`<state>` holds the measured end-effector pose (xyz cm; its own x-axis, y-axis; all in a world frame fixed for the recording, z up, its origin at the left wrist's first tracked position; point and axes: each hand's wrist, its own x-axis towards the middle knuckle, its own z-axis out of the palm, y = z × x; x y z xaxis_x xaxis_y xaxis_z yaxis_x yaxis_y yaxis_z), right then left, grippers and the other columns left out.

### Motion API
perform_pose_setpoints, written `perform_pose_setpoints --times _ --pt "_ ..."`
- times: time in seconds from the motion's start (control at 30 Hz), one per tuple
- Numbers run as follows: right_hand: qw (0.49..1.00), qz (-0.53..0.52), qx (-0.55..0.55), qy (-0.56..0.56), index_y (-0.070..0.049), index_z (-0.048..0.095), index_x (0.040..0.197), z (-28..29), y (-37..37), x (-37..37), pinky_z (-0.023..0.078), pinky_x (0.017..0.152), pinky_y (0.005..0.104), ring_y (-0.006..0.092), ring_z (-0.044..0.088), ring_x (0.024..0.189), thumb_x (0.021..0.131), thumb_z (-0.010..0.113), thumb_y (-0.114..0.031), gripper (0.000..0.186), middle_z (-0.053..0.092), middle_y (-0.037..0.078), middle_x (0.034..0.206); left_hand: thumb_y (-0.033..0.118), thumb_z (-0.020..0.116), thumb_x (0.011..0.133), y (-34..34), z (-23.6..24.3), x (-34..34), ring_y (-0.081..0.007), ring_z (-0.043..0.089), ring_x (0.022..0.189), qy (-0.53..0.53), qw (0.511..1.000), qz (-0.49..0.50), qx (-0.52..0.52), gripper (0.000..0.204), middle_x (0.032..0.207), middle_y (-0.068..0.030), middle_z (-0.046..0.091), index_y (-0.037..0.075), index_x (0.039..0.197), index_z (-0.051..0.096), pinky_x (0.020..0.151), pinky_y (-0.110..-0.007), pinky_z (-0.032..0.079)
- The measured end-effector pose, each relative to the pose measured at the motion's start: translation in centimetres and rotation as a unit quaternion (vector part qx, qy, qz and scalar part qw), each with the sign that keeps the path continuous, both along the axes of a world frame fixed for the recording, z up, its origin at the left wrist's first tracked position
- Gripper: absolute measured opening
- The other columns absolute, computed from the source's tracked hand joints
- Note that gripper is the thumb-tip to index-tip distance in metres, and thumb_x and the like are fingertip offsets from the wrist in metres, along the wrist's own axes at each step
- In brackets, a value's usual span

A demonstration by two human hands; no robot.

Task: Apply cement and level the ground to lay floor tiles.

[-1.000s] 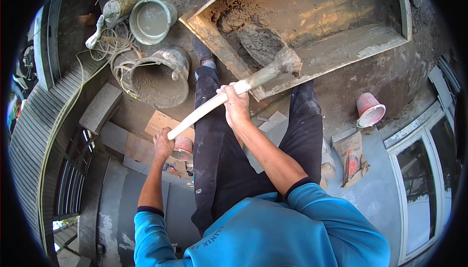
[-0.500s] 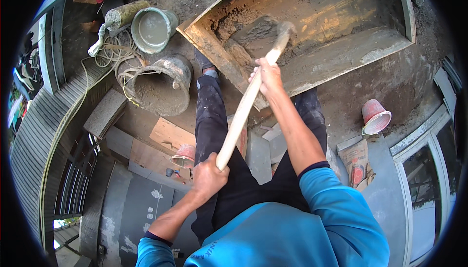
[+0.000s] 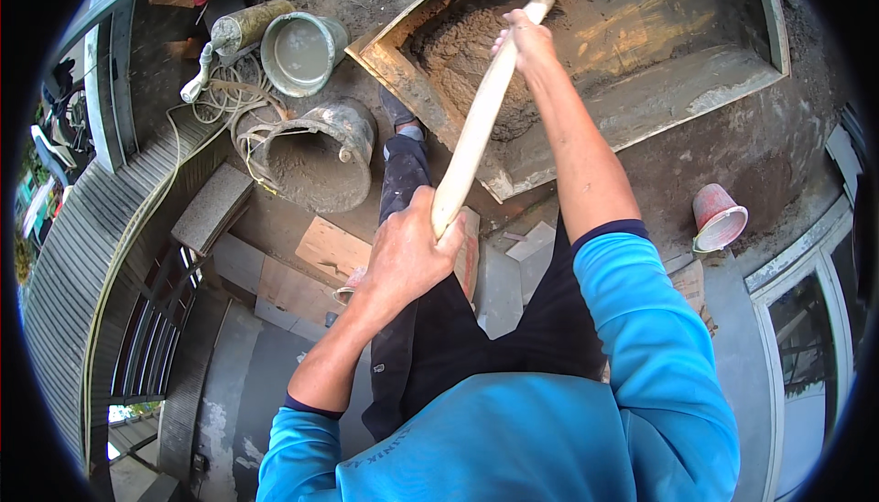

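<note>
Both my hands grip a hoe (image 3: 476, 131) by its pale wooden handle, which slants away from me over a wooden mixing trough (image 3: 659, 115). My left hand (image 3: 412, 255) wraps the near end, above my left thigh. Farther up, my right hand (image 3: 529, 41) is closed round the handle near its far end, above the trough. Wet grey-brown mortar (image 3: 458, 49) is heaped in the left part of the trough. The hoe's head is blurred and mostly out of sight beyond my right hand.
Left of the trough stand a bucket of greyish water (image 3: 302, 53) and a mortar-crusted tub (image 3: 316, 158), with a coiled hose (image 3: 220, 99) beside them. A pinkish bucket (image 3: 717, 218) lies tipped at right. Boards (image 3: 330, 250) lie near my left leg.
Both hands have moved up and away from me with the hoe. Its head has left the spot in the mortar where it lay, and the mortar there now shows a rough surface.
</note>
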<state>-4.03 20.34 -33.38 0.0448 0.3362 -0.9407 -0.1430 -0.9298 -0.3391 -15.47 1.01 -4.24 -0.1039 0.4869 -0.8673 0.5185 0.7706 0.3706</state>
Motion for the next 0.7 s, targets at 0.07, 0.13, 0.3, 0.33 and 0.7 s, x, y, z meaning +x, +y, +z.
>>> perform_pose_setpoints --times 0.07,0.13,0.3,0.33,0.7 --pt "0.999 0.019 -0.024 0.020 0.003 0.058 0.108 -1.9 -2.6 -1.7 0.058 0.049 0.0426 0.0242 0.059 0.056 0.091 0.064 -0.016 0.026 0.055 0.011 0.077 0.028 0.067 0.095 -1.4 0.5 -0.2 -0.0515 0.067 0.077 0.030 0.999 0.018 0.008 0.033 0.077 -0.0315 0.066 -0.003 0.100 0.055 0.069 -0.053 0.052" --pt "0.998 0.024 -0.059 0.017 0.003 0.059 0.108 -1.9 -4.7 -3.4 0.057 0.047 0.0428 0.0245 0.058 0.053 0.090 0.065 -0.016 0.027 0.055 0.011 0.075 0.027 0.067 0.095 -2.1 0.9 -0.4 -0.0520 0.067 0.078 0.033 0.999 0.026 -0.018 0.032 0.077 -0.0323 0.066 -0.003 0.100 0.054 0.069 -0.054 0.052" --pt "0.988 0.086 -0.095 0.081 0.004 0.058 0.109 -1.3 -6.9 -1.7 0.056 0.048 0.0416 0.0223 0.056 0.057 0.094 0.062 -0.018 0.027 0.052 0.011 0.076 0.025 0.066 0.094 -3.7 2.7 5.1 -0.0528 0.067 0.077 0.067 0.996 0.019 -0.052 0.033 0.075 -0.0329 0.065 -0.003 0.102 0.051 0.070 -0.057 0.052" --pt "0.987 0.091 -0.103 0.087 0.003 0.057 0.111 -1.0 -7.0 -1.4 0.056 0.049 0.0414 0.0220 0.057 0.057 0.096 0.061 -0.019 0.027 0.052 0.010 0.076 0.025 0.066 0.094 -3.4 3.1 6.4 -0.0527 0.067 0.077 0.070 0.995 0.042 -0.058 0.033 0.074 -0.0331 0.065 -0.003 0.102 0.050 0.071 -0.058 0.053" --pt "0.975 -0.076 -0.133 0.159 0.001 0.055 0.103 9.4 -11.0 8.7 0.051 0.046 0.0410 0.0216 0.053 0.051 0.093 0.060 -0.017 0.021 0.050 0.007 0.068 0.022 0.069 0.090 -4.6 14.1 9.4 -0.0504 0.068 0.072 -0.021 0.996 -0.040 -0.079 0.033 0.075 -0.0299 0.066 0.001 0.106 0.050 0.068 -0.056 0.055"
